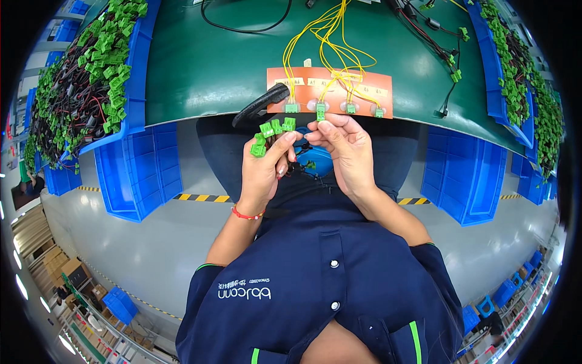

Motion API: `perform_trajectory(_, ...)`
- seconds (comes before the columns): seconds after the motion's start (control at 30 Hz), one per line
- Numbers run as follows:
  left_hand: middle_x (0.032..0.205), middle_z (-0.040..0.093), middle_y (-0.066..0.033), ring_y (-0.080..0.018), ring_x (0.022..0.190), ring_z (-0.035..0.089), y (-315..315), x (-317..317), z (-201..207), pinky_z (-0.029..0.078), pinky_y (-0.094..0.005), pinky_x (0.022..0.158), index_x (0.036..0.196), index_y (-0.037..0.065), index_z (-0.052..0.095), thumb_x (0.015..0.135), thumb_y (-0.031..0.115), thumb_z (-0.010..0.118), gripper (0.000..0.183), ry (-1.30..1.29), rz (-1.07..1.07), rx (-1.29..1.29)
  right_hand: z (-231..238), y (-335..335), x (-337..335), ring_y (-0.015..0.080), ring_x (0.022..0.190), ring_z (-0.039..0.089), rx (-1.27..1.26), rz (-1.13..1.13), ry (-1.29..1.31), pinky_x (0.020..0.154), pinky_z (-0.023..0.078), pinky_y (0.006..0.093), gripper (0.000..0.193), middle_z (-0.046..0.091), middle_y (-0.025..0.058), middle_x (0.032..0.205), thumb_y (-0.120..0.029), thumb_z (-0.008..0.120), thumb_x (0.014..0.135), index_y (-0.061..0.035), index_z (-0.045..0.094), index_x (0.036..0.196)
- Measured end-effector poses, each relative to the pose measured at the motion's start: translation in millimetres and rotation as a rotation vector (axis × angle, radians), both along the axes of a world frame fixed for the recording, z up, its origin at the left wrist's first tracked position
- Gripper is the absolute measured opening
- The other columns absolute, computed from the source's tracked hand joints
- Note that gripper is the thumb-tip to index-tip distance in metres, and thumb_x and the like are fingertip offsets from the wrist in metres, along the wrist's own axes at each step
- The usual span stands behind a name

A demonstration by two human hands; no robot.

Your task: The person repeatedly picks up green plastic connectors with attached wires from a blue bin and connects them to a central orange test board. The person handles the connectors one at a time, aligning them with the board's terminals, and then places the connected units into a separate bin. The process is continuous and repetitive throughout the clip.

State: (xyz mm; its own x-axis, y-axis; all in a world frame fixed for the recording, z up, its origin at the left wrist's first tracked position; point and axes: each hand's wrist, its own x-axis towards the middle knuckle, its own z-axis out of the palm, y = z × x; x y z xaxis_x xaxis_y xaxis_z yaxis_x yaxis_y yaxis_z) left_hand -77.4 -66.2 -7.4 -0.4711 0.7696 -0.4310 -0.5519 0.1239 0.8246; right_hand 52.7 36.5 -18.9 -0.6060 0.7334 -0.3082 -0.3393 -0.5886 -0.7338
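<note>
I've got my left hand (267,161) closed around a small bunch of green connectors (276,128), their block ends fanned out above the thumb; dark leads below, mostly hidden by fingers. Red bracelet (247,214) on that wrist. My right hand (333,134) has thumb and fingers pinched on one green connector (321,117), held end-on to the second socket from the left (321,107) at the near edge of an orange board (335,98). Looks like contact; can't tell from here if it's seated. Hands near each other, just off the front edge of the green surface (206,73).

Board carries four green sockets in a row, pale tape labels above, yellow wires (324,36) running up from them to the far side. Curved black piece (260,104) at the board's left end. More dark cables (424,30) with green ends on the surface, right. Blue bin (137,73) at left, heaped with green-ended black leads; another blue bin (487,73) at right, same load.
</note>
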Motion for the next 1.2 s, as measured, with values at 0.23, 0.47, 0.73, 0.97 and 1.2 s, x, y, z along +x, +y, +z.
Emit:
perform_trajectory(0.23,0.064,0.059,0.0006,-0.0009,0.048,0.04,9,1,4,0.027,-0.0187,0.044,0.096,-0.001,0.073,0.096,0.02,0.068,0.021,0.116,0.037,0.033,-20,5,1,0.0172,0.082,0.07,-0.068,0.085,-0.043,0.081,0.057,0.0314,0.023,0.071,0.0144,0.099,-0.016,0.069,0.096,0.0022,0.063,0.108)
perform_trajectory(0.47,0.067,0.057,0.0036,-0.0003,0.054,0.04,9,7,-2,0.026,-0.0187,0.047,0.099,0.0,0.073,0.099,0.02,0.065,0.021,0.194,0.063,0.048,-36,18,9,0.0195,0.107,0.063,0.422,0.275,-0.271,0.095,0.049,0.0338,0.042,0.066,0.0102,0.112,-0.025,0.074,0.091,0.0025,0.061,0.12)
perform_trajectory(0.73,0.066,0.055,0.0053,0.0,0.055,0.04,16,7,-8,0.027,-0.0191,0.048,0.099,0.0,0.073,0.099,0.021,0.065,0.022,0.273,0.087,0.053,-61,20,5,0.0316,0.1,0.069,0.811,0.613,-0.432,0.088,0.052,0.0388,0.036,0.07,0.0208,0.105,-0.016,0.07,0.088,0.0034,0.062,0.117)
perform_trajectory(0.97,0.078,0.057,0.0048,0.0006,0.057,0.041,16,6,-9,0.028,-0.02,0.049,0.1,-0.001,0.072,0.099,0.015,0.064,0.018,0.39,0.109,0.036,-87,61,75,0.0114,0.077,0.06,0.68,0.68,-0.534,0.075,0.05,0.0281,0.026,0.064,0.0027,0.085,-0.005,0.07,0.089,0.0025,0.065,0.113)
perform_trajectory(1.2,0.097,0.061,-0.0085,-0.0142,0.072,0.054,-5,25,4,0.043,-0.0263,0.063,0.11,-0.001,0.068,0.093,0.001,0.062,0.019,1.124,0.07,0.163,0,74,120,0.0051,0.073,0.058,0.544,0.578,-0.488,0.067,0.048,0.0217,0.011,0.065,0.0018,0.083,-0.004,0.069,0.092,0.001,0.064,0.101)
